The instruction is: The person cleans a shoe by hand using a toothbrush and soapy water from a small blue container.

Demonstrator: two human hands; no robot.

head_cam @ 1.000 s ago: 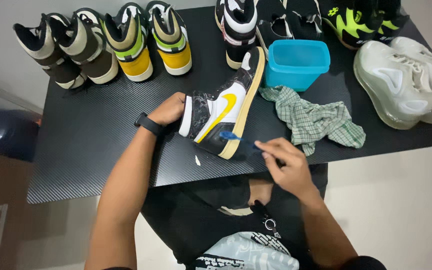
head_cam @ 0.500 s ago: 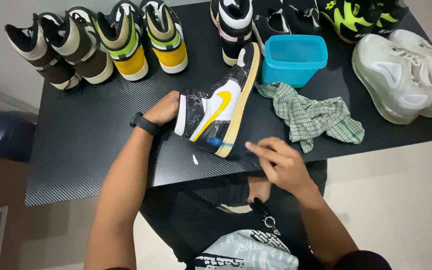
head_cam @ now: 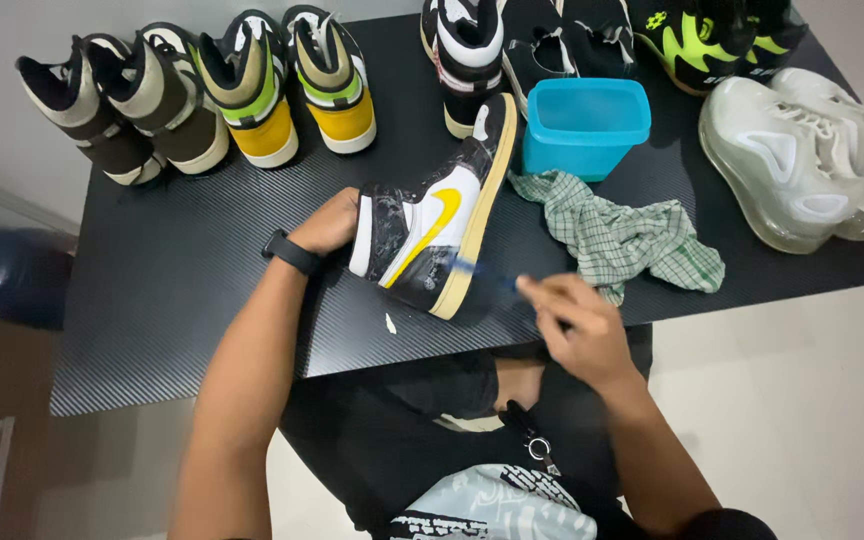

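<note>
High-top sneaker (head_cam: 432, 235), black, white and yellow, tipped on its side near the front edge of the black table (head_cam: 182, 290), sole edge facing right. Left hand (head_cam: 330, 222) pushed into or around the collar end, steadying the shoe; black watch (head_cam: 292, 252) on that wrist. Right hand (head_cam: 577, 325) just to the right of the heel, fingers pinched on a thin blue brush (head_cam: 477, 270), blurred, its tip touching the sole edge. Small white scrap (head_cam: 390, 323) on the table just below the shoe. Further out: green checked cloth (head_cam: 622, 235) crumpled to the right, blue plastic tub (head_cam: 585, 125) behind it, beside the toe. Along the back, a row of high-tops (head_cam: 202, 100) at left, dark pairs at centre, neon-green shoes (head_cam: 702, 40) and a pale translucent pair (head_cam: 802, 165) at right. Keys (head_cam: 532, 440) on the lap below.
</note>
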